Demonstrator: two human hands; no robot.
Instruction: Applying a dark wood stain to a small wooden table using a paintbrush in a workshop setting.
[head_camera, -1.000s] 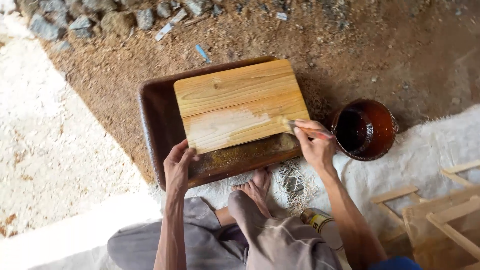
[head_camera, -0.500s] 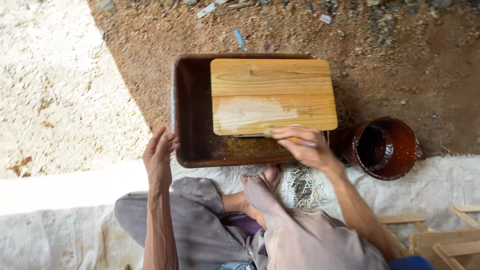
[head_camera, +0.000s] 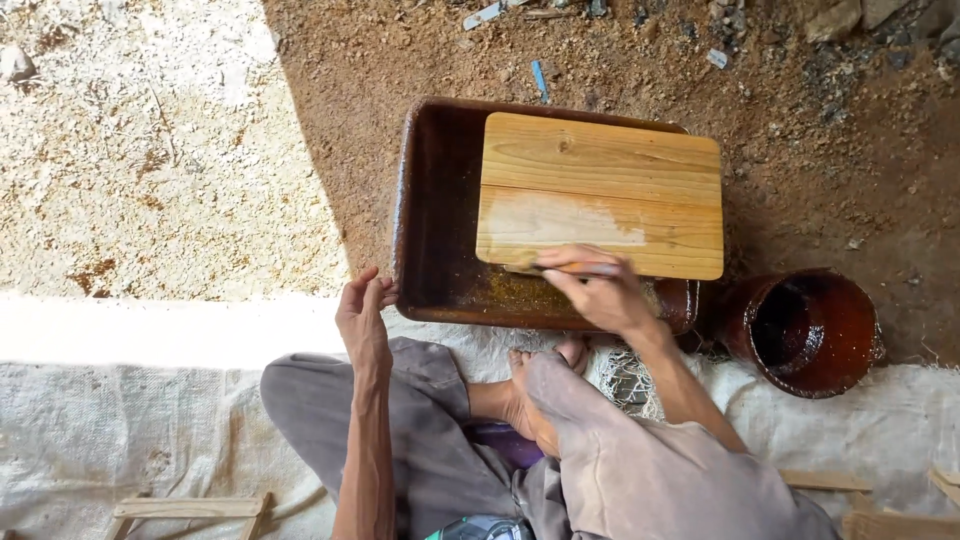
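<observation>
- Right hand (head_camera: 598, 292) closed around a thin brush (head_camera: 560, 268), bristle end laid on the near edge of the wooden board (head_camera: 600, 195).
- Left hand (head_camera: 362, 322) open, fingers straight and together, holding nothing; fingertips at the near left corner of the tray (head_camera: 435, 200).
- Board located across the tray's right half, overhanging the rim at 3 o'clock.
- Progress, as judged: far half and right end already darker and glossy with coating; a pale, matt patch left at the near left, at 11 o'clock from the brush. Roughly a quarter of the top face outstanding.
- Board: rectangular, pale wood, visible grain, rounded corners.
- Tray: rectangular, dark brown, stained, residue pooled along the near wall.
- Pot (head_camera: 805, 330): round, brown, wet-looking, at 4 o'clock from the board, on bare earth beside woven sacking (head_camera: 120, 440).
</observation>
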